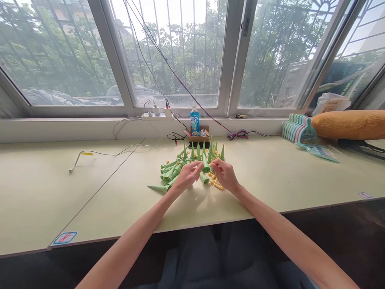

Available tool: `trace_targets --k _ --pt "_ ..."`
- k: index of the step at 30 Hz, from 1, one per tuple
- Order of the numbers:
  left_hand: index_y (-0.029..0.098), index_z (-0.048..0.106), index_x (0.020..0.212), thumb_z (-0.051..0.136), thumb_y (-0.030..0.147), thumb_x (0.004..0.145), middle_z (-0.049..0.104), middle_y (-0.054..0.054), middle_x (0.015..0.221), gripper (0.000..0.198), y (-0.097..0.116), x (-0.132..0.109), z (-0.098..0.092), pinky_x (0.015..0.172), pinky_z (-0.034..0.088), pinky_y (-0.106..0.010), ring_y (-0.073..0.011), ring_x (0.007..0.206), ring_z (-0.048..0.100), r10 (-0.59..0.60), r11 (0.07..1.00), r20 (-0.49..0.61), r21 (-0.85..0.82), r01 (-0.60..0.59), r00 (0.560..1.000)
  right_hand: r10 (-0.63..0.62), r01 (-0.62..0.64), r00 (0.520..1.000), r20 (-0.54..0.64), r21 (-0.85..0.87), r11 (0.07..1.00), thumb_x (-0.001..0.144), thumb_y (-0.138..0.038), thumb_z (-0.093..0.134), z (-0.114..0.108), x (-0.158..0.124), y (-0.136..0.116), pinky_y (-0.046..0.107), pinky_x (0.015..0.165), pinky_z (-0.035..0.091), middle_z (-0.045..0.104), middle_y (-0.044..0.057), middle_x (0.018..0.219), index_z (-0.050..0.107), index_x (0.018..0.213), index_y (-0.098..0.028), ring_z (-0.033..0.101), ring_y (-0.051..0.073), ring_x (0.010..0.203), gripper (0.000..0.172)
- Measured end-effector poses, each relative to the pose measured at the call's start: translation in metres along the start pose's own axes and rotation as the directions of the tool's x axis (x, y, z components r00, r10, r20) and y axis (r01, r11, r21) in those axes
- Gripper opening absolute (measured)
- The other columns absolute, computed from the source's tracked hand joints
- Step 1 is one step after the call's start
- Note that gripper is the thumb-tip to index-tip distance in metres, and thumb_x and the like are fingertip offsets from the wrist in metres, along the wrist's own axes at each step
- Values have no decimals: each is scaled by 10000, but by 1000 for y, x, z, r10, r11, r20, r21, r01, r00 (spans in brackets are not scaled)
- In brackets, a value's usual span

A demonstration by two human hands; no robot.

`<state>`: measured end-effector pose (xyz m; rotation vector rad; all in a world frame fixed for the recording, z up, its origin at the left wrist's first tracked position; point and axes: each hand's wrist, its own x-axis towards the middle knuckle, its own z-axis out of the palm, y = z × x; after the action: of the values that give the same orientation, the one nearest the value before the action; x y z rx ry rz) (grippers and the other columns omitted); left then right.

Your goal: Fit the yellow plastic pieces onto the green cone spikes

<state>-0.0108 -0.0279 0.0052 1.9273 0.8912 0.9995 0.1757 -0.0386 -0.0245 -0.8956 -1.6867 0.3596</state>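
Between my two hands is a green watering spike (206, 165), its wide end facing me and its point away. My left hand (190, 175) is closed, fingertips pinched at this spike's left side. My right hand (226, 175) is closed too, thumb and finger together just right of the spike; what they hold is too small to make out. Another green spike (204, 178) lies below. Small yellow plastic pieces (217, 183) are heaped beside my right hand. To the left, several green spikes (170, 173) lie piled, and behind my hands several upright spikes (192, 151) stand on their wide ends.
Behind the spikes are a dark phone (199, 145), a small cardboard box (206, 131) and a blue bottle (195, 121). A white cable (102, 153) crosses the table's left side. A bundled cable (238, 135), pastel plastic scoops (300, 127) and an orange plush roll (350, 124) lie right.
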Motion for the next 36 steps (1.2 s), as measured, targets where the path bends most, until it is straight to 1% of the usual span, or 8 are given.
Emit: trace_targets --k 2,4,9,13,18,23,29,36 --pt "132 636 1111 511 547 888 542 17 578 487 0 0 0 454 367 -204 -100 495 465 -19 1000 -13 0 19 1000 13 -13 1000 8 -28 1000 967 -445 442 0 0 2 223 519 411 504 -17 615 552 800 -188 448 102 522 325" --pt "120 600 1218 543 529 875 594 -11 671 537 0 0 0 459 395 -210 -100 518 484 -19 1000 -25 7 19 999 26 -26 1000 9 -62 998 969 -438 434 0 0 2 224 516 388 485 -25 589 538 781 -188 433 102 510 329" --pt "146 611 1205 605 466 851 615 -82 987 477 -4 2 1 462 437 -207 -64 549 486 102 995 -54 12 -102 993 27 -26 1000 7 -139 990 973 -417 410 -1 0 -1 225 511 336 451 -38 556 507 730 -186 383 96 493 349" --pt "179 636 1159 615 421 857 563 -65 1005 388 -9 4 2 491 461 -199 -44 558 481 205 979 -67 35 -203 977 35 -32 999 16 -141 990 975 -414 402 -1 1 -1 223 506 318 418 -46 543 464 692 -190 356 93 488 366" --pt "201 646 1131 632 423 848 549 -68 1052 361 -10 5 2 524 492 -205 -49 591 516 214 975 -80 78 -208 974 31 -29 999 13 -156 987 977 -428 397 0 1 0 226 498 297 392 -51 532 416 671 -199 336 93 485 383" --pt "190 619 1164 562 473 887 572 -62 1007 401 -7 5 4 506 466 -203 -59 572 501 176 982 -111 92 -167 978 29 -31 999 -16 -151 988 979 -432 406 0 1 -2 227 506 305 394 -49 546 449 688 -195 334 93 494 378" --pt "182 615 1148 364 547 955 539 2 706 483 -5 4 2 463 379 -204 -80 498 418 72 996 -159 72 -61 985 34 -35 999 -13 -117 993 979 -439 421 -2 0 0 225 505 340 425 -41 571 547 774 -188 373 96 494 348" --pt "154 622 1147 360 582 942 625 -20 686 541 -3 5 3 445 338 -213 -93 479 433 21 999 -67 31 -19 998 -34 36 999 20 -115 993 980 -442 423 -1 0 2 241 586 432 621 41 777 612 863 -178 522 127 624 345"
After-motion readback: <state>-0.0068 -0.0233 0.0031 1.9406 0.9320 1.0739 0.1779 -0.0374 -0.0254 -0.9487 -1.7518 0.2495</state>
